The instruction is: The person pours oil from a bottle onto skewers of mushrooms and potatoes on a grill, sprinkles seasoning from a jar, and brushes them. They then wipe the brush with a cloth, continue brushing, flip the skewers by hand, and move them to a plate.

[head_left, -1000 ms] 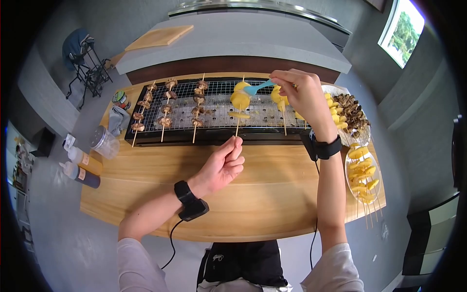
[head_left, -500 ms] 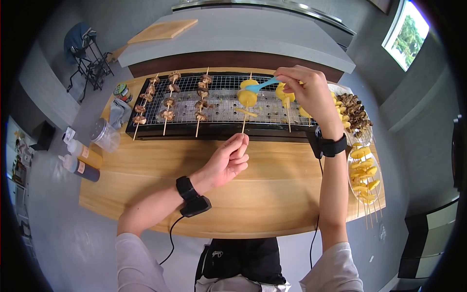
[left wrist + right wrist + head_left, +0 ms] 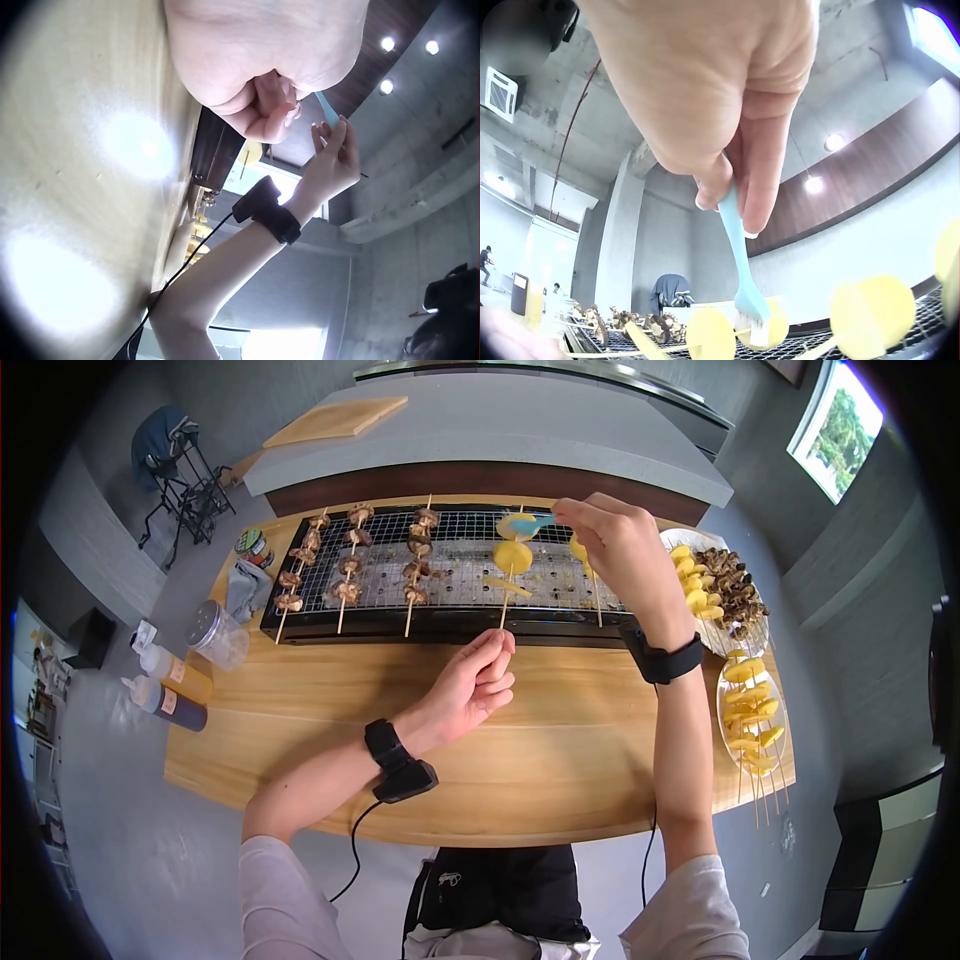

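- Pinching the near end of a thin wooden skewer of round yellow slices (image 3: 513, 557), your left hand (image 3: 470, 690) sits just in front of the black rectangular grill (image 3: 450, 624) in the head view.
- Your right hand (image 3: 620, 550) grips a slim light-blue brush (image 3: 533, 525), its head over the far slice; the nearest slice is turned edge-on.
- That skewer lies lengthwise across the grill, between three skewers of brown mushrooms (image 3: 420, 546) on your left and another yellow skewer (image 3: 579, 550), partly behind your right hand.
- On the pale wooden tabletop (image 3: 560, 760), to your right, a white plate (image 3: 755, 643) carries mushrooms and yellow pieces, near a white oval plate (image 3: 781, 715) of skewered slices.
- To your left stand a clear jar (image 3: 218, 638), an amber squeeze bottle (image 3: 180, 672) and a dark one (image 3: 170, 705).
- From your left wrist, that hand's fingers show curled inward; the skewer end is hidden there. Beyond, your right hand holds the brush handle.
- From your right wrist, thumb and fingers pinch the handle, with white bristles (image 3: 751, 330) against a yellow slice.
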The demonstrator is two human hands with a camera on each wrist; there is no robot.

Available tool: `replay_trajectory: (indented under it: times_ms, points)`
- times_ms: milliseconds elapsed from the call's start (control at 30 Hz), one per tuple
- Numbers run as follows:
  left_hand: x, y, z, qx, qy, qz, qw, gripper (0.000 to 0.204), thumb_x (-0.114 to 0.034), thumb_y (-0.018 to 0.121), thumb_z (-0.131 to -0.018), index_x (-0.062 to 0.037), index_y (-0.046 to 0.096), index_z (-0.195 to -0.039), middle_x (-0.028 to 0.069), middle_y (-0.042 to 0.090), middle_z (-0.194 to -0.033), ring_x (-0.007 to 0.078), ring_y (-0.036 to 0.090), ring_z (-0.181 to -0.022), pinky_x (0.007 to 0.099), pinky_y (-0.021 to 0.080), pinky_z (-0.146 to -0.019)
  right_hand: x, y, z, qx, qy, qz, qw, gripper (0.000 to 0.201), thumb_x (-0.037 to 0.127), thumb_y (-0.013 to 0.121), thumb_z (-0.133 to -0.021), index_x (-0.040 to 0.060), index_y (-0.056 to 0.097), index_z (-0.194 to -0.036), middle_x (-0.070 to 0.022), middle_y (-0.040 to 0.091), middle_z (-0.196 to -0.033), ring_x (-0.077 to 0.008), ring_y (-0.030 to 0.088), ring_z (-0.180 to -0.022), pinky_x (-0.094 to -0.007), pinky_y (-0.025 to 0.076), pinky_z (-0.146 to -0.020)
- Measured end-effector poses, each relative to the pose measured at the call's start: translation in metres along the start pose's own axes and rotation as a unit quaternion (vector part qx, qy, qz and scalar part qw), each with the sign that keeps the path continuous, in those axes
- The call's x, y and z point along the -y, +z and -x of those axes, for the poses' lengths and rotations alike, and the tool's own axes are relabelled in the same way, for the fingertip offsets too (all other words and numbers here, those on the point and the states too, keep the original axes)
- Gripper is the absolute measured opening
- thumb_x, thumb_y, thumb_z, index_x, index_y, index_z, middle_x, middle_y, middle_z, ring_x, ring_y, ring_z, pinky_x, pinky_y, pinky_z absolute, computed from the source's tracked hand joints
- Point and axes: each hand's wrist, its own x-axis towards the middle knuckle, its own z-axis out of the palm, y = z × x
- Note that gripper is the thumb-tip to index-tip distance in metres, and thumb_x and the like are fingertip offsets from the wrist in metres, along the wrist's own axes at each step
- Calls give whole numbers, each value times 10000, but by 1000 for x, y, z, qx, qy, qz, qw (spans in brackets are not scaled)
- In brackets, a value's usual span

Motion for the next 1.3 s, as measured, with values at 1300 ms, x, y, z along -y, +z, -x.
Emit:
replay_trajectory:
  times_ms: [1300]
  points:
    - [0, 1, 0, -7, 0, -8, 1000, 221, -291, 398, -1054, -124, 538, -1018, -66, 230, -592, 40, 215, -481, 195, 213, -435, -14, -11, -2, -24, 87, -58, 994, 214, -31, 603, -880, 13, 690, -1071, -95, 697, -913, -165, 694, -776, -261, 571, -699]
